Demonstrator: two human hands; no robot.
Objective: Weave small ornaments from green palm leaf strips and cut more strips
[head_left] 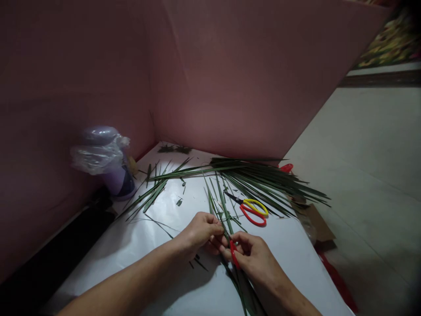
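Long green leaf strips [226, 210] run up the white tabletop between my hands, with their lower ends trailing toward me. My left hand [204, 229] is closed, pinching the strips between thumb and fingers. Close beside it, my right hand [255, 253] is closed around a slim tool with a red handle [234, 255]; its tip meets the strips and its kind cannot be made out. A pair of scissors [250, 210] with one yellow and one red handle lies just beyond my right hand, blades toward the upper left.
A thick bundle of leaves [263, 180] lies at the back right, with looser leaf strips [154, 191] at the left. A purple bottle [119, 177] wrapped in clear plastic stands at the back left. Pink panels [223, 87] rise behind the table; cardboard [320, 224] sits past its right edge.
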